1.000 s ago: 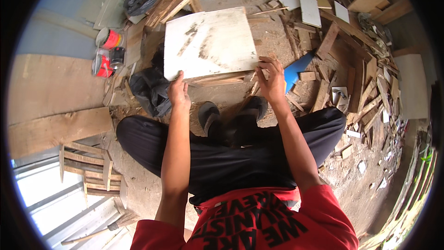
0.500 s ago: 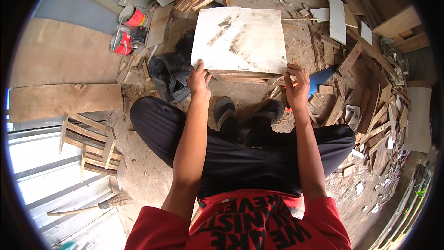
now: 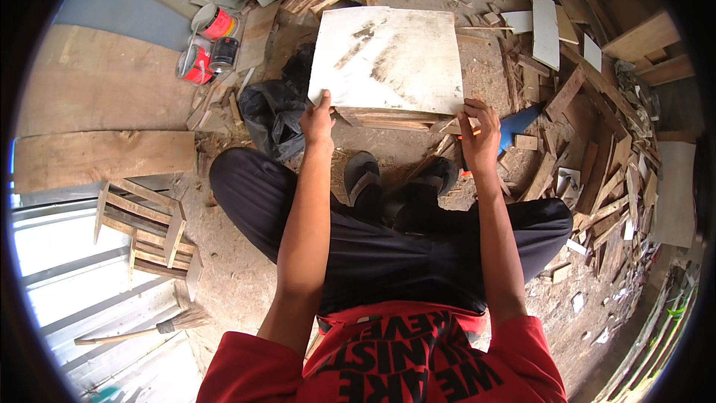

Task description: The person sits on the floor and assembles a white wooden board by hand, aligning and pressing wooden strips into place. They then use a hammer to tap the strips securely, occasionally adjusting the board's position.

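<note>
Left grip [image 3: 318, 123] first: its thumb lies flat on the near left corner of a white board [image 3: 418, 67], pointing away from the person, with the other fingers curled below the edge, holding that corner. Behind it the left forearm [image 3: 304, 224] reaches forward nearly straight, and a black plastic bag [image 3: 272, 123] lies just to its left. Between the hands, the stained board rests flat on a low wooden frame [image 3: 388, 117], beyond the person's shoes [image 3: 363, 173]. At the near right corner, the right grip [image 3: 483, 133] is narrow, fingers bent inward and touching the edge; whether it pinches the board, I cannot tell. Its forearm [image 3: 501, 246] leans slightly leftward going forward. Just right of that hand lies a blue blade [image 3: 520, 125].
</note>
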Demonstrator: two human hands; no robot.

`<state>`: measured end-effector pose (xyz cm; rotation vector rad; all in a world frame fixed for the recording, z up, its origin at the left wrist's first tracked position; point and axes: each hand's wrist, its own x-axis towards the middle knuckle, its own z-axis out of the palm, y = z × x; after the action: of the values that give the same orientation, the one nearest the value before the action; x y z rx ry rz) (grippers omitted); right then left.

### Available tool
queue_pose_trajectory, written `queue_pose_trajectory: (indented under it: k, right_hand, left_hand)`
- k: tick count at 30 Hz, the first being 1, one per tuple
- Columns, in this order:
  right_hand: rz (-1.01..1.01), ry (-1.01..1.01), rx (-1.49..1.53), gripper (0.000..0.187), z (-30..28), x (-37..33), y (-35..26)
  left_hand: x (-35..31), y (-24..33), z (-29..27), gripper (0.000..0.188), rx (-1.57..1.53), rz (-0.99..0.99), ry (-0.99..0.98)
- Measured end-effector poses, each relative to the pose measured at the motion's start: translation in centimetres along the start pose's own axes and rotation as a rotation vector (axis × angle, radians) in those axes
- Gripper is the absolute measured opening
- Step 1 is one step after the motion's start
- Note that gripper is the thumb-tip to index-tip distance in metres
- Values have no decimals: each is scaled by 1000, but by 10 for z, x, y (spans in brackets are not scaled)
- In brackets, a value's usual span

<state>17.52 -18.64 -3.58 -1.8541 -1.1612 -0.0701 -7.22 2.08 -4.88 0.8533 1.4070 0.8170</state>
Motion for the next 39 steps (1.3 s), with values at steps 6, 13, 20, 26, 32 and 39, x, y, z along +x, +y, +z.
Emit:
queue_pose_trajectory:
  k: [6,13,20,26,32,39]
  right_hand:
    - [-93,42,-19,11,0,3,0]
    - [-120,63,-11,12,1,3,-2]
    - [-132,58,-10,12,0,4,-3]
    - [-91,48,-15,11,-1,2,-4]
    - [-50,48,-7,14,3,4,-5]
    - [-2,69,-28,23,4,2,1]
  left_hand:
    - [11,9,-11,48,-125,-141,-157]
    - [20,-11,-9,64,-416,-91,-336]
    - [22,-3,-9,62,-410,-136,-353]
    - [9,18,-12,66,-122,-196,-269]
    - [49,3,-29,71,403,385,-59]
    - [-39,43,83,64,955,1190,-134]
